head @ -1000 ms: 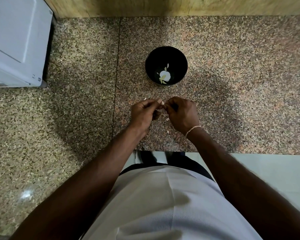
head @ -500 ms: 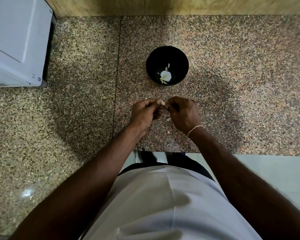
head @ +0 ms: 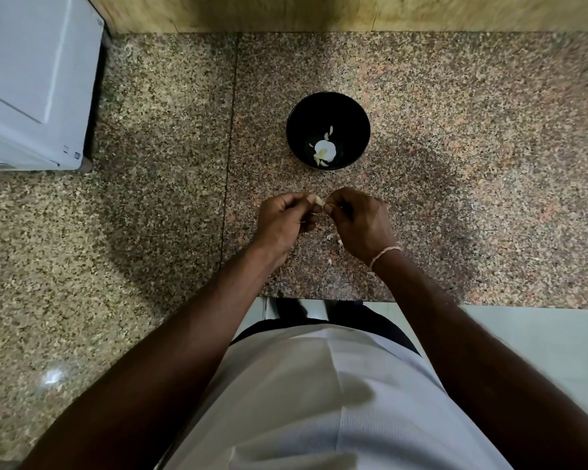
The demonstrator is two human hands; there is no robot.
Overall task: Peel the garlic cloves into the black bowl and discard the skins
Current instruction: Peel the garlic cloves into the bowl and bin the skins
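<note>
Standing close against the near edge of the speckled granite table (head: 455, 164) in a white shirt (head: 319, 401), with both forearms reaching forward over it. Pinching one small pale garlic clove (head: 320, 200) between the curled fingertips of the left hand (head: 284, 220) and the right hand (head: 360, 222), held together just above the table, with a few bits of skin (head: 333, 237) lying beneath them on the stone. Sitting a little farther back, apart from the hands, the black bowl (head: 353, 117) holding white peeled garlic (head: 325, 150) at its bottom, and a white appliance (head: 31, 79) resting at the far left.
</note>
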